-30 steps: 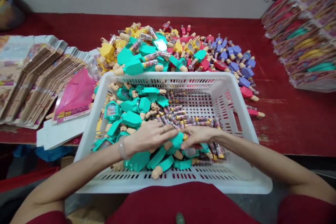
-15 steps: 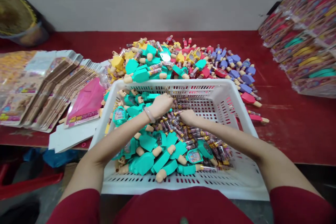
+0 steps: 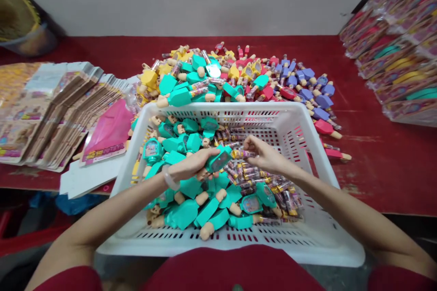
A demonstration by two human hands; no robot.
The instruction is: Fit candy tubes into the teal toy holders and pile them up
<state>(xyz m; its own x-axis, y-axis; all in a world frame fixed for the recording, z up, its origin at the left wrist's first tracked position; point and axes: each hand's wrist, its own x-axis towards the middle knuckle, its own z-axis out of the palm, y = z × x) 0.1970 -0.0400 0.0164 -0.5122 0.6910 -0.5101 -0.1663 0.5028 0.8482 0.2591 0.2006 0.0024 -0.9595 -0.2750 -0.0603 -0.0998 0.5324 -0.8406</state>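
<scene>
By the red table (image 3: 362, 159), over the white basket (image 3: 327, 254), here's the line-up! Left hand (image 3: 193, 166), fingers clamped around a teal toy case (image 3: 220, 158), its narrow end angled rightward. Right hand (image 3: 264, 154), nearer the tube, fingers pinched on its right end. And that yellow-and-purple tube (image 3: 241, 154) runs nearly sideways, yellow end facing the case; touching or just apart, I can't tell.
</scene>
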